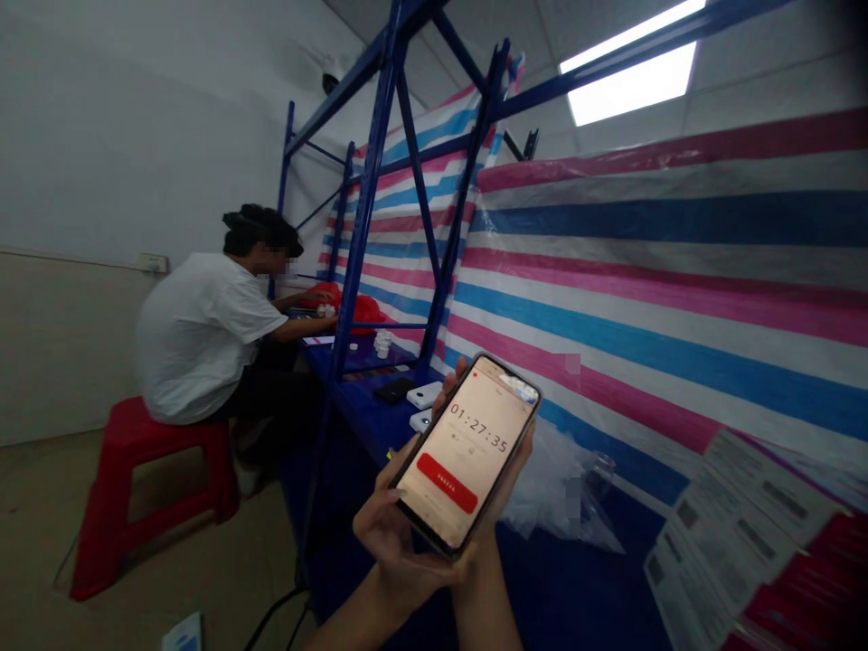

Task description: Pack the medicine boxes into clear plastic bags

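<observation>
The blue rack (372, 172) is standing ahead of me, and its near post (345, 307) could be catching the phone (467, 452) if I am turning left too sharply. The striped sheet (651, 289) is hanging behind and right of the rack, closing off that side. Right of the rack the table (562, 588) is spreading out; a loosening hold could be dropping the phone onto it. Left of the rack, a co-worker (196, 334) is sitting on a red stool (132, 434), so a wide swing could be running short of room. Well right of the rack, printed papers (719, 515) are leaning, and nearer it clear plastic bags (549, 479) are crowding the space behind the phone, standing in the way of lowering it there. I am holding the phone in front and right of the rack, screen toward me, my left grip (386, 538) cupping its lower left edge, my right grip (498, 506) wrapping its right side; a stray thumb could be pressing the red button (448, 484). Between rack and phone, white devices (425, 395) are lying partly hidden; just beyond the near post, white caps (383, 344) are standing stacked.
</observation>
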Available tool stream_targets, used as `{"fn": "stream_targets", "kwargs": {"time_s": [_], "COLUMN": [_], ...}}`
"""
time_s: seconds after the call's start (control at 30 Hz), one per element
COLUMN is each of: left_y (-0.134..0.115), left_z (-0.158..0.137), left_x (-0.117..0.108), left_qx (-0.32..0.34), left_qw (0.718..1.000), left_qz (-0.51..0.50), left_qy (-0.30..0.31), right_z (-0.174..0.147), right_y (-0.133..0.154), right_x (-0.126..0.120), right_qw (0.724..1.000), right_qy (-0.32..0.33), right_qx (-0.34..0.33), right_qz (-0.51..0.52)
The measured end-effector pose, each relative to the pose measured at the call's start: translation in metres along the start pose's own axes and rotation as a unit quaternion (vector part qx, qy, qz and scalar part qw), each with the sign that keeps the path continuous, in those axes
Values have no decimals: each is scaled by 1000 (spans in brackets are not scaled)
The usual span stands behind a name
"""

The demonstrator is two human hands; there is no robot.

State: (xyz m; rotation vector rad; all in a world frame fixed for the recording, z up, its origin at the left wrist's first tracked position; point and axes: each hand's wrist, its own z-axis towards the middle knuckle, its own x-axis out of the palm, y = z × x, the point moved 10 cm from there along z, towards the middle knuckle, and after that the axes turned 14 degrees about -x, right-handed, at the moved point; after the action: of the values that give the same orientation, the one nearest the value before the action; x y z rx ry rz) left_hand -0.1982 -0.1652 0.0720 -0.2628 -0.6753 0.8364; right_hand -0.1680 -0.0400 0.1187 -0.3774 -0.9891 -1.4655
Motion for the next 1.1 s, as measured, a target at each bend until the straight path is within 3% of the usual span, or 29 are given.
{"fn": "stream_targets", "kwargs": {"time_s": [0.13, 0.27, 0.37, 0.5, 0.67, 0.8, 0.87, 0.9, 0.97, 1.0, 1.03, 1.1], "left_y": [3, 19, 31, 42, 48, 67, 85, 97, 127, 143, 158, 184], "left_z": [-9, -17, -19, -20, -17, -9, 0, 5, 11, 12, 12, 10], "left_x": [-7, -9, 2, 14, 16, 17, 18, 20, 31, 37, 43, 53], "left_qx": [-9, -74, -127, -168, -140, -123, -122, -123, -133, -143, -153, -171], "left_qw": [1000, 997, 991, 980, 976, 954, 944, 937, 917, 906, 895, 874], "left_qz": [0, -3, -34, -44, 97, 238, 282, 303, 342, 357, 370, 392], "left_qy": [-16, -19, 35, 94, 135, 137, 122, 122, 157, 178, 199, 233], "right_z": [0, -4, -10, -14, -5, 19, 37, 48, 67, 75, 82, 91], "right_y": [-6, 3, 13, 14, 11, -14, -28, -34, -50, -57, -63, -72], "right_x": [-7, -3, 5, 5, -15, -57, -84, -94, -109, -118, -126, -136], "right_qw": [999, 1000, 999, 998, 996, 991, 951, 905, 749, 699, 654, 604], "right_qy": [13, 0, -7, -10, 3, 7, 30, 64, 179, 211, 241, 282], "right_qx": [33, -12, -52, -53, -83, -33, 5, 16, 49, 66, 80, 96], "right_qz": [-16, -15, -2, 19, 25, -128, -307, -421, -636, -680, -712, -739]}}
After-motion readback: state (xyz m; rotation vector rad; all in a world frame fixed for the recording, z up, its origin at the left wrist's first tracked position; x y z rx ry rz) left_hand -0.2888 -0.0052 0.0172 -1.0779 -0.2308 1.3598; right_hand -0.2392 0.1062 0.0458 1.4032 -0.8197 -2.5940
